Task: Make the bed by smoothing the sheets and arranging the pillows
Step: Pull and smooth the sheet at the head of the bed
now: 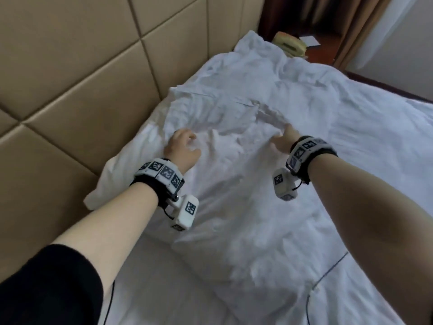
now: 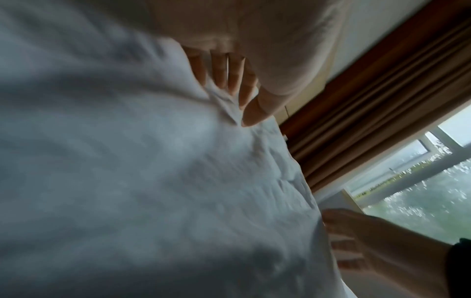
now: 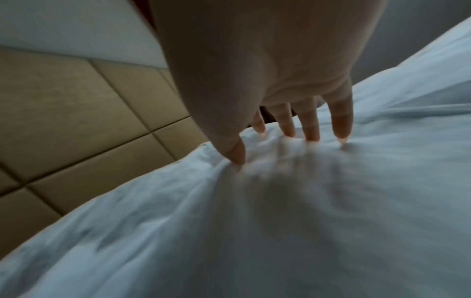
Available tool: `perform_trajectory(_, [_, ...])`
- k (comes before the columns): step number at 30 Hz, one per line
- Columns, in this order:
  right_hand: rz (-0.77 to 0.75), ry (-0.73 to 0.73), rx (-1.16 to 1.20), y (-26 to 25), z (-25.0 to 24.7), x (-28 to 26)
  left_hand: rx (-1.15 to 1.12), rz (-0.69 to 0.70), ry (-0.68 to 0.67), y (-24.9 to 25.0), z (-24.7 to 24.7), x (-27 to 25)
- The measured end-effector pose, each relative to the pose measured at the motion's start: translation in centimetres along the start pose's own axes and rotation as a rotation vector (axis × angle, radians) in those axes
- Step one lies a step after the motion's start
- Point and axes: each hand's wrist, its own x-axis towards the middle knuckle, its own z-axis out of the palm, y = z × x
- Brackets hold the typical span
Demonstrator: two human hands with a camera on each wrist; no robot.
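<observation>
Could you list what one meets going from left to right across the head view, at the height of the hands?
Padded headboard → left hand → creased pillow → right hand → white sheet.

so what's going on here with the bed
A person is making a bed. Both hands are on a white pillow that lies by the padded headboard. The left hand rests near its headboard side, fingers on the fabric, and the right hand presses spread fingertips into the opposite side. The pillowcase is heavily creased, and a second rumpled pillow lies beyond it. The sheet also looks wrinkled.
</observation>
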Motion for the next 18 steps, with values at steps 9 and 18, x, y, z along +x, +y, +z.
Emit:
perform_trajectory(9, [-0.192,0.043,-0.278,-13.4,3.0,2.9,-0.047,-0.342,0.145,-11.5,-5.8,-2.7])
perform_trajectory(18, [-0.296,-0.083,-0.010,-20.0,5.8,4.8,-0.181,0.141,0.193,-16.2,-6.2,-7.6])
